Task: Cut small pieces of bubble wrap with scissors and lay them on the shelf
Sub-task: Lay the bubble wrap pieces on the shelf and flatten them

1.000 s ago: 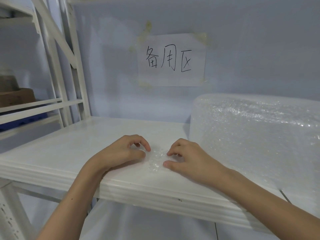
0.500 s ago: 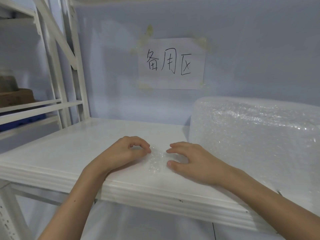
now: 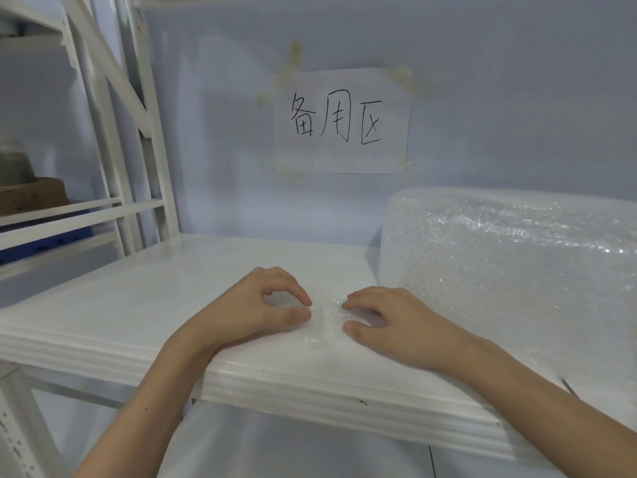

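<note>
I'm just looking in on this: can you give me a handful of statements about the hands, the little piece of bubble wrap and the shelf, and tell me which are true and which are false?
1. A small clear piece of bubble wrap lies flat on the white shelf board. True.
2. The right hand is holding scissors. False: no scissors are in view, and its fingers rest on the small piece.
3. The left hand has thumb and forefinger at the piece's left edge. True.
4. The big roll of clear bubble wrap stands to the left of the hands. False: it sits on the right of the shelf.
5. A white paper sign with handwritten black characters is stuck on the wall behind the shelf. True.
</note>
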